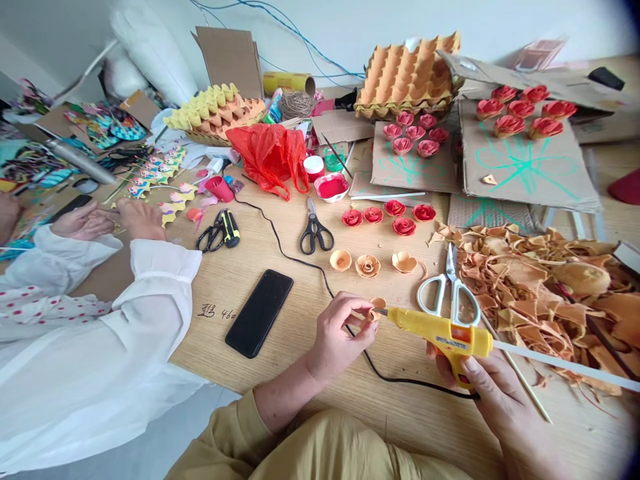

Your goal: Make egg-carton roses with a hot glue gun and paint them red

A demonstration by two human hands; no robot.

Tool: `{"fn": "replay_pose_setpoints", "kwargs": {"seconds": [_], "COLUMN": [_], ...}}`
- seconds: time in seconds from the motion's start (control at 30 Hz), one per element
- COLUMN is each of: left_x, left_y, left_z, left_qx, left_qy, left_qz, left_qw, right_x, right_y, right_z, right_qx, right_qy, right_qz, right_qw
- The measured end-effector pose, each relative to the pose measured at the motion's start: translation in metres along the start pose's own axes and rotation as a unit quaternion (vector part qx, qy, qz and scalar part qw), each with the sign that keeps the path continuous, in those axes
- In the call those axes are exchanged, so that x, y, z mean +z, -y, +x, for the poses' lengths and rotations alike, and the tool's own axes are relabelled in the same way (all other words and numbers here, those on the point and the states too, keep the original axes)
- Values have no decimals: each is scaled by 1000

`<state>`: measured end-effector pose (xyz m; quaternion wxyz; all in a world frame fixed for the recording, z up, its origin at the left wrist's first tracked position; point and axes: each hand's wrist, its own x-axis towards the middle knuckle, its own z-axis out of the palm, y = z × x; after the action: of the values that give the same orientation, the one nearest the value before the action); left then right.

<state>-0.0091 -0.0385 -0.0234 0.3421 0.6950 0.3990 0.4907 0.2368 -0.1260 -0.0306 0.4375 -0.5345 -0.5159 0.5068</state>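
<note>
Between the thumb and fingers of my left hand (345,333) is a small orange petal piece (378,307). My right hand (493,383) is wrapped round the handle of a yellow glue gun (440,331), whose nozzle meets the petal piece. A white glue stick (565,363) extends from the gun's back. Just beyond my left hand lie an orange cup shape (341,261), an orange flower (368,266) and another open orange flower (404,262). White-handled scissors (450,287) rest behind the gun.
Orange scraps (540,293) are heaped at right. Red flowers (404,227) stand behind the orange ones. Black scissors (315,230), a phone (259,313) and a black cord (295,259) lie nearer the middle. At left, a person in white sleeves (160,293) has both hands over the table.
</note>
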Motion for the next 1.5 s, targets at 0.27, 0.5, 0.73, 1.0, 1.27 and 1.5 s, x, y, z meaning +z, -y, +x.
{"fn": "replay_pose_setpoints", "kwargs": {"seconds": [0.27,0.5,0.73,1.0,1.27,1.5], "left_x": [0,1,1,2,1,0], "left_y": [4,4,2,2,-1,3], "left_z": [-1,-3,0,-3,-2,-4], "left_qx": [1,-10,-11,-31,-46,-42], "left_qy": [1,-4,-12,0,5,5], "left_qz": [2,-8,-16,-51,-73,-36], "left_qw": [1000,1000,1000,998,996,998], "right_x": [0,-2,-1,-2,0,0], "right_y": [0,-5,-4,-5,0,-2], "right_z": [-3,-5,-4,-4,-3,-7], "right_qx": [-12,-1,2,-6,-6,-6], "right_qy": [-10,-16,1,13,-3,-52], "right_qz": [-35,-44,19,11,-5,-73], "right_qw": [999,999,1000,1000,1000,996]}}
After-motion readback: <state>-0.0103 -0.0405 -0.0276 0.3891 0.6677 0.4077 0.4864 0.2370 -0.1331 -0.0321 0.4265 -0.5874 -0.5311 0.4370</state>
